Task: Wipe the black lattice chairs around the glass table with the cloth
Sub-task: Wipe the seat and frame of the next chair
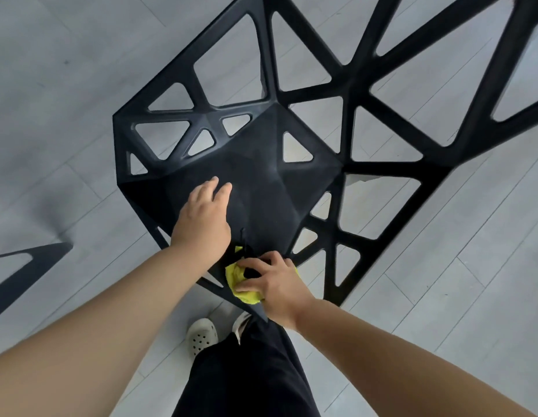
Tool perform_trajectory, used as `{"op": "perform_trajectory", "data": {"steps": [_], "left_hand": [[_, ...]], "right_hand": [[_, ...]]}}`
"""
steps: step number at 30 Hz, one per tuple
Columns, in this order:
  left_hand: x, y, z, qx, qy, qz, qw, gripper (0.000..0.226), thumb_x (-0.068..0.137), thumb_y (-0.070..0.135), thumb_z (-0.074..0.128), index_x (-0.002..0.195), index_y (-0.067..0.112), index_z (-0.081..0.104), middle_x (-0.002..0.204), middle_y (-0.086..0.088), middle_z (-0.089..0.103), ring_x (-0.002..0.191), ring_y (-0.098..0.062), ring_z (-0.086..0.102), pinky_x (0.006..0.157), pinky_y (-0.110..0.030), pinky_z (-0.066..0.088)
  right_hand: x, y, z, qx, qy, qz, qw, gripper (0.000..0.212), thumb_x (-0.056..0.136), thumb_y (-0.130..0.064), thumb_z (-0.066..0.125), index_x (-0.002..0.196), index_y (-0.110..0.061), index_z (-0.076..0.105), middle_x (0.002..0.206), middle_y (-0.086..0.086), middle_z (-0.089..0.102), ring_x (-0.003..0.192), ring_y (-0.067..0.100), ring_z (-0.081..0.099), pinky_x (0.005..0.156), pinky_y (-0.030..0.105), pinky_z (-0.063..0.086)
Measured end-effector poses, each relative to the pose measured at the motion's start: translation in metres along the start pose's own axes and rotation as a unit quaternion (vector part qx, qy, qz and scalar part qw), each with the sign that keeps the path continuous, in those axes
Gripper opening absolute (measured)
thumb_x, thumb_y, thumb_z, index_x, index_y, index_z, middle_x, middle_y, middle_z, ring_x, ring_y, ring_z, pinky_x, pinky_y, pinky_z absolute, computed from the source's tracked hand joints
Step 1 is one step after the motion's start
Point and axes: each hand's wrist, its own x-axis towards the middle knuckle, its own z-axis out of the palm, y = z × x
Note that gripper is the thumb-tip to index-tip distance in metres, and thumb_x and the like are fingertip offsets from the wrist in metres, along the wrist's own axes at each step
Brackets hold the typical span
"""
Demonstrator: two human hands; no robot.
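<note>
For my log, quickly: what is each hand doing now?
Left hand: open, resting on the chair seat.
Right hand: holding the yellow cloth.

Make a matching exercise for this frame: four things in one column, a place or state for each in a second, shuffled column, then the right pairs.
Things:
1. left hand
2. right hand
3. cloth
4. shoe

Place or state:
A. pale with holes, on the floor
B. yellow, bunched at the near edge of the chair
C. resting on the solid middle of the seat
D. gripping the cloth

Pairs: 1-C, 2-D, 3-B, 4-A
</note>
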Motion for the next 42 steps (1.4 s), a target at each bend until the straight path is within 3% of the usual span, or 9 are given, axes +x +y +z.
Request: {"op": "perform_trajectory", "data": {"steps": [3,7,12,15,21,25,32,36,42], "left_hand": [[-0.007,-0.009,-0.002,0.003,0.007,0.011,1.000,0.063,0.087,0.000,0.046,0.146,0.016,0.027,0.154,-0.007,0.020,0.140,-0.024,0.016,0.108,-0.038,0.028],[-0.014,-0.030,0.002,0.033,0.003,0.016,0.999,0.062,0.088,0.002,0.048,0.146,0.016,0.028,0.153,-0.007,0.022,0.140,-0.024,0.019,0.110,-0.037,0.026],[-0.017,-0.058,0.014,0.061,-0.019,0.000,0.998,0.061,0.087,0.005,0.051,0.144,0.015,0.032,0.151,-0.007,0.029,0.138,-0.025,0.024,0.110,-0.037,0.025],[-0.016,-0.071,0.020,0.070,-0.020,-0.015,0.997,0.061,0.087,0.007,0.053,0.144,0.015,0.032,0.150,-0.007,0.030,0.138,-0.025,0.024,0.110,-0.037,0.026],[-0.017,-0.081,0.026,0.058,-0.014,-0.031,0.998,0.064,0.088,0.008,0.051,0.146,0.014,0.025,0.153,-0.006,0.025,0.140,-0.024,0.022,0.111,-0.036,0.023],[-0.022,-0.081,0.021,0.058,-0.012,-0.027,0.998,0.064,0.087,0.007,0.052,0.146,0.014,0.027,0.152,-0.008,0.026,0.139,-0.024,0.023,0.111,-0.035,0.023],[-0.029,-0.073,0.000,0.049,-0.007,-0.007,0.999,0.062,0.087,0.004,0.051,0.144,0.013,0.030,0.151,-0.009,0.027,0.138,-0.025,0.022,0.109,-0.036,0.025],[-0.036,-0.063,-0.012,0.047,-0.013,0.013,0.999,0.063,0.088,0.005,0.049,0.146,0.015,0.026,0.153,-0.007,0.022,0.140,-0.023,0.017,0.109,-0.035,0.024],[-0.049,-0.054,-0.009,0.061,-0.016,0.051,0.997,0.063,0.089,0.006,0.051,0.146,0.016,0.027,0.153,-0.008,0.022,0.141,-0.024,0.017,0.110,-0.037,0.025]], "right_hand": [[0.011,0.003,-0.018,0.097,0.067,0.045,0.992,0.055,0.075,0.005,0.059,0.113,-0.034,0.067,0.140,-0.007,0.046,0.113,0.027,0.045,0.094,0.038,0.043],[0.047,0.042,-0.066,0.159,0.296,0.179,0.925,0.058,0.072,0.004,0.065,0.111,-0.038,0.066,0.135,-0.002,0.051,0.111,0.032,0.053,0.090,0.041,0.049],[0.082,0.058,-0.068,0.005,0.112,0.374,0.921,0.060,0.087,-0.033,0.056,0.140,-0.047,0.032,0.157,-0.010,0.009,0.134,0.033,0.021,0.105,0.048,0.027],[0.109,0.035,-0.049,0.009,0.111,0.330,0.937,0.061,0.088,-0.031,0.056,0.139,-0.052,0.030,0.157,-0.013,0.003,0.137,0.031,0.011,0.107,0.048,0.020],[0.118,0.005,-0.016,0.013,0.130,0.143,0.981,0.058,0.081,-0.009,0.062,0.121,-0.050,0.056,0.151,-0.019,0.025,0.128,0.025,0.022,0.095,0.039,0.017],[0.091,-0.004,-0.001,0.016,0.139,0.107,0.984,0.062,0.074,0.001,0.060,0.111,-0.048,0.064,0.145,-0.021,0.034,0.122,0.024,0.028,0.088,0.035,0.017],[0.008,-0.027,0.032,-0.002,0.072,0.090,0.993,0.051,0.074,-0.006,0.068,0.105,-0.046,0.065,0.143,-0.016,0.036,0.120,0.026,0.031,0.093,0.045,0.031],[-0.018,-0.034,0.023,-0.002,-0.036,0.032,0.999,0.049,0.076,-0.005,0.060,0.105,-0.045,0.065,0.141,-0.017,0.038,0.109,0.022,0.034,0.089,0.042,0.038],[0.022,0.015,-0.034,0.056,0.195,0.222,0.954,0.052,0.080,-0.007,0.063,0.121,-0.039,0.061,0.143,-0.007,0.040,0.111,0.030,0.042,0.094,0.043,0.041]]}}
